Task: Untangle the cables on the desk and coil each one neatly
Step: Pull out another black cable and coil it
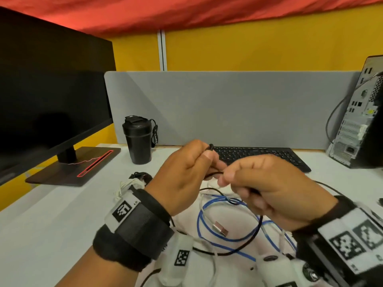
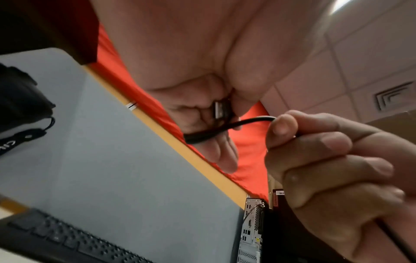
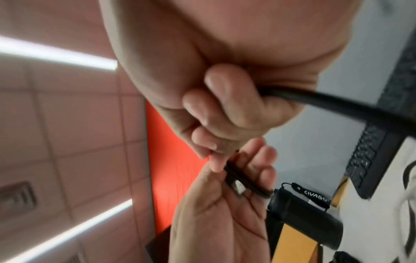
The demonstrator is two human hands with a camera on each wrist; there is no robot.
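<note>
Both hands are raised over the white desk (image 1: 62, 214). My left hand (image 1: 208, 155) pinches a folded end of the black cable (image 1: 247, 244), its USB plug (image 2: 221, 110) pressed between thumb and fingers. Close beside it, my right hand (image 1: 226, 179) grips the same cable (image 3: 337, 105) in curled fingers. The rest of the cable hangs down in a loop over the desk. Under the hands lie a blue cable (image 1: 202, 222) in loose loops, thin white cable, and a silver plug (image 1: 220, 228). A bundled white cable (image 1: 128, 185) lies left of my left wrist.
A black monitor (image 1: 51, 100) on its stand fills the left. A black tumbler (image 1: 137, 139) stands at the back, a black keyboard (image 1: 259, 156) behind the hands, and a PC tower (image 1: 360, 121) at the right edge. A grey divider (image 1: 228, 106) closes the back.
</note>
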